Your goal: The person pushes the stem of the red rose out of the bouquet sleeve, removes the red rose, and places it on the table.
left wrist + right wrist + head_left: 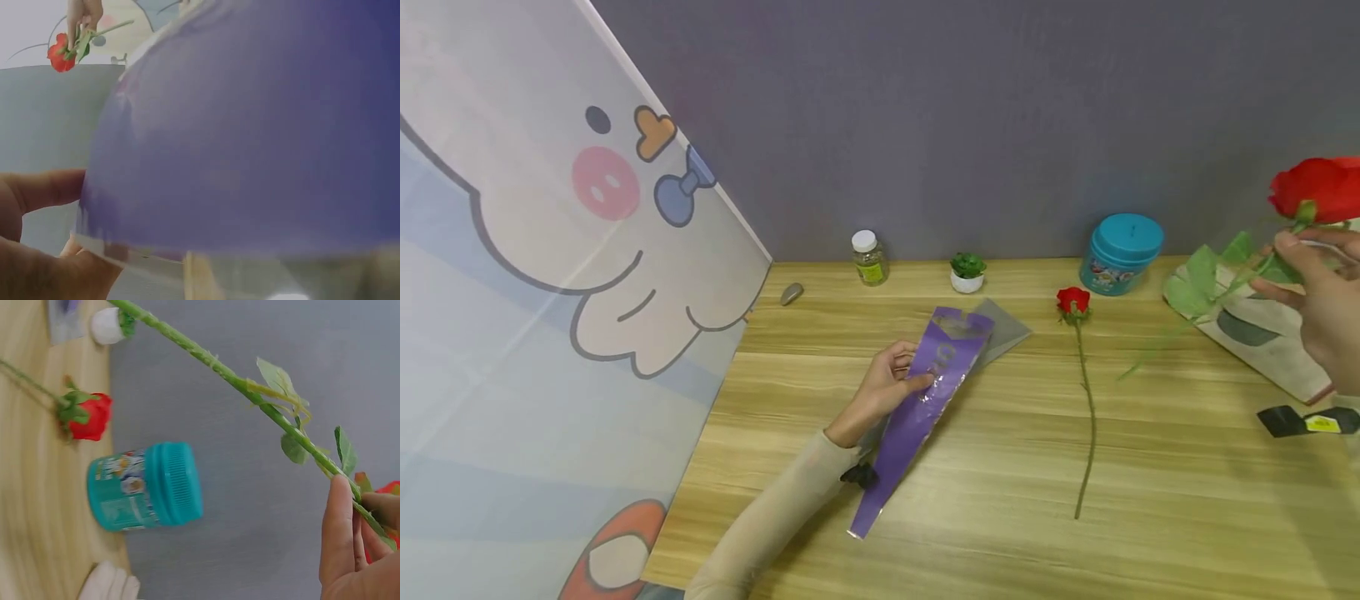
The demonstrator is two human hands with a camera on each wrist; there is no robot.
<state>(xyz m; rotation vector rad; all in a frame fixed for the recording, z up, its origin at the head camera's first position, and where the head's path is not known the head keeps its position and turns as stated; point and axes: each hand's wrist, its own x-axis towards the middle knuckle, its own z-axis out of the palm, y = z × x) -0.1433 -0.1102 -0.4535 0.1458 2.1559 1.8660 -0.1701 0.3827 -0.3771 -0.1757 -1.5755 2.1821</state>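
My left hand (891, 385) grips a long purple flower sleeve (917, 408), thumb across its printed front and fingers behind. The sleeve tapers toward the near side and fills most of the left wrist view. At the far right, my right hand (1326, 292) pinches a red artificial rose (1318, 190) by its stem just under the bloom. Its green stem (212, 362) with leaves slants down toward the left in the head view. Between the hands a second, smaller red rose (1073, 302) lies on the table, its thin stem pointing to the near side.
Along the back edge stand a small jar with a white lid (865, 243), a potted succulent (967, 273) and a turquoise tub (1122, 254). A grey stone-like piece (792, 293) lies at the back left. Under my right hand is a pale cloth-like item (1262, 342). A grey wall rises behind.
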